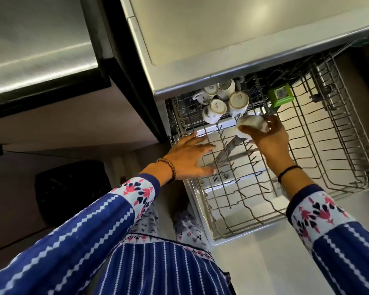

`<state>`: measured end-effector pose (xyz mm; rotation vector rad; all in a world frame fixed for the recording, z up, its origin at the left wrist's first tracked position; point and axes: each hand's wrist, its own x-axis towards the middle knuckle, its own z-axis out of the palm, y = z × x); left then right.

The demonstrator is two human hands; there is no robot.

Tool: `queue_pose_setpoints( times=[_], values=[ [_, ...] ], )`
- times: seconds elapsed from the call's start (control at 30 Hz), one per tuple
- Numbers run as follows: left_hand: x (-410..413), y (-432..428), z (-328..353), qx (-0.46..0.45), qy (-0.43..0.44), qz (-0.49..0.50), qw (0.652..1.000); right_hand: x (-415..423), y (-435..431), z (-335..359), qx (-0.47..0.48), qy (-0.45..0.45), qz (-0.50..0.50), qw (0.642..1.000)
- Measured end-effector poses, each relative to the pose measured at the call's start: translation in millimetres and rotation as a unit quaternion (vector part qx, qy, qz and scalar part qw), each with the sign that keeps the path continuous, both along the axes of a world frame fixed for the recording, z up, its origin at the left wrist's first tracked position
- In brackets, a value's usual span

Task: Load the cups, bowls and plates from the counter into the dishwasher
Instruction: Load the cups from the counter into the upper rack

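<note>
So, four upturned cups (213,110) in rack (340,133)

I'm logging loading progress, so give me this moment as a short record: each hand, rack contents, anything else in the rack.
right hand: grips a white ceramic cup above the grey wire dishwasher rack
left hand: open, fingers spread at the rack's left edge
loaded: four white patterned cups, bases showing, far left corner
other: green plastic square piece at the back

Seemingly free rack (328,145) right of cups (238,102)
</note>
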<state>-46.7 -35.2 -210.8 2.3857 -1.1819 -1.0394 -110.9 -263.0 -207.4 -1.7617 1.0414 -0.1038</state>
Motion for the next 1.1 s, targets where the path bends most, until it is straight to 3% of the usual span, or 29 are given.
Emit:
queue_pose_setpoints(
  times=[0.07, 0.17, 0.63, 0.97, 1.1],
  values=[
    [0.8, -0.4, -1.8, -0.014, 0.000, 0.008, 1.000, 14.5, -7.8, -12.0, -0.127, 0.051, 0.062, 0.989],
    [1.5, -0.6, 1.2, -0.041, 0.016, 0.019, 0.999, 31.3, -15.7, -27.7, -0.194, 0.125, 0.133, 0.964],
    [2.3, 0.2, -9.1, -0.051, 0.031, 0.030, 0.998, 25.3, -16.8, -64.1, -0.248, 0.116, 0.234, 0.933],
    [3.3, -0.4, -1.4, -0.059, 0.059, 0.050, 0.995, 11.8, 1.1, -47.5, -0.255, 0.116, 0.196, 0.940],
    [6.7, -3.0, 20.1, -0.060, 0.095, 0.068, 0.991, -2.5, 25.8, -27.2, -0.277, 0.052, 0.194, 0.940]
  ],
)
